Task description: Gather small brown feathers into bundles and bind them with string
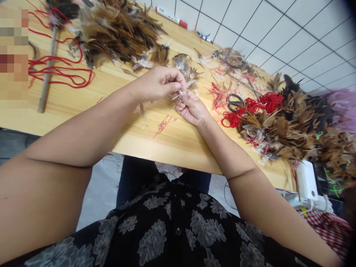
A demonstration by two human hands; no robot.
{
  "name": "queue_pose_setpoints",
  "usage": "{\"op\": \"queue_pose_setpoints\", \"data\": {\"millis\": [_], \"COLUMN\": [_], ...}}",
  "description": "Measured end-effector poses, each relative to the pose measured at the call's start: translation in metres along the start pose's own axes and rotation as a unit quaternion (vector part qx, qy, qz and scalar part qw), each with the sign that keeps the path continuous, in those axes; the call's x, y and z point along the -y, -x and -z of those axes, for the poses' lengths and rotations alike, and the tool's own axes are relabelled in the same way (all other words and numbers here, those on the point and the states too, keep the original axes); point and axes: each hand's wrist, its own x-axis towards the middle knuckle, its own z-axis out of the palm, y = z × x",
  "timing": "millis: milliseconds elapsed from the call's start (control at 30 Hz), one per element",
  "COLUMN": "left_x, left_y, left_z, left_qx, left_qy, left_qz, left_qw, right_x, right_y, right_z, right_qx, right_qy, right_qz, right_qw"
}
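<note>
Over the middle of the wooden table, both hands meet at a small bunch of feathers (191, 77) with pale quill ends pointing toward me. My left hand (164, 84) is closed, thumb and fingers pinching the quill ends from the left. From the right, my right hand (191, 108) is also closed in a pinch on the same quills, its fingers curled. Fingers partly cover the quills, so how they are joined is hidden. Beneath the hands, a few thin red thread scraps (163, 126) lie on the tabletop.
A large brown feather pile (119, 31) lies at the back left, near red cord (80, 79) and a wooden stick (49, 79). To the right are red yarn (269, 102), a black ring (235, 102) and more feathers (289, 129). A marker (171, 17) lies by the tiled wall.
</note>
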Motion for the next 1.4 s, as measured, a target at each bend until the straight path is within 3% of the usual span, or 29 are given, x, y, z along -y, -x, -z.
{"op": "queue_pose_setpoints", "data": {"millis": [200, 467, 667, 867, 967, 1100, 1400], "left_x": [-0.009, 0.0, -0.002, 0.004, 0.001, -0.005, 0.005], "left_y": [0.002, -0.002, -0.001, 0.0, 0.001, 0.002, -0.002], "left_z": [-0.008, -0.015, -0.011, -0.007, -0.005, -0.006, -0.016], "left_qx": [-0.021, 0.005, -0.007, 0.004, 0.008, -0.021, -0.062], "left_qy": [0.062, 0.103, 0.118, 0.098, 0.102, 0.087, 0.079], "left_qz": [0.045, -0.035, 0.027, -0.042, -0.019, 0.028, -0.004], "left_qw": [0.997, 0.994, 0.993, 0.994, 0.995, 0.996, 0.995], "right_x": [0.007, 0.007, 0.008, 0.006, 0.007, 0.007, 0.008], "right_y": [0.006, 0.007, 0.006, 0.007, 0.008, 0.009, 0.008], "right_z": [0.001, 0.005, 0.005, 0.003, 0.001, 0.0, -0.001], "right_qx": [0.011, 0.024, 0.024, 0.025, 0.023, 0.013, 0.027], "right_qy": [0.014, 0.002, 0.006, 0.007, 0.0, 0.007, 0.023], "right_qz": [-0.003, -0.005, -0.017, -0.019, -0.021, -0.022, -0.015], "right_qw": [1.0, 1.0, 1.0, 0.999, 1.0, 1.0, 0.999]}}
